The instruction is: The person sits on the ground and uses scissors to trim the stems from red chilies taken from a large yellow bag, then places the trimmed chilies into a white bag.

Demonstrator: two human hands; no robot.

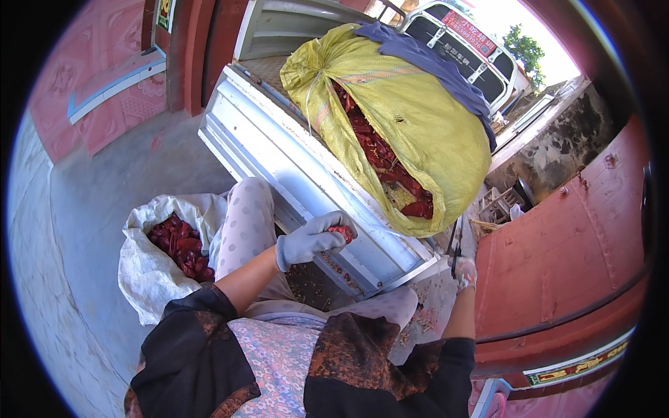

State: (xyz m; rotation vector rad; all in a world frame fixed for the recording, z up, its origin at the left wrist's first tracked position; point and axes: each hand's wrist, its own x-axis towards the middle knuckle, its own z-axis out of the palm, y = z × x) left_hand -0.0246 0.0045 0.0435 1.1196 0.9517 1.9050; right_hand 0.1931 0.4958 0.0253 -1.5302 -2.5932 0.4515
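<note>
My left hand (316, 240), in a grey knit glove, holds a crumpled red dried chilli pepper (343, 233) in front of the white side panel (292, 172) of a cargo bed. On that bed lies a large yellow woven sack (434, 130). A long slit in it shows dried red chillies (366, 138) and loose pale seeds. Off to the right, my right hand (464, 273) is beside the panel's corner, in a pale covering. A thin dark object (457, 251) is at its fingers; whether the hand grips it is unclear.
A white woven sack (151, 282) with red chillies (183, 248) stands by my left leg. Blue-grey cloth (418, 57) drapes over the yellow sack. A vehicle cab (460, 47) stands behind. A red metal door (559, 245) is on the right. Bits of chilli litter the ground below.
</note>
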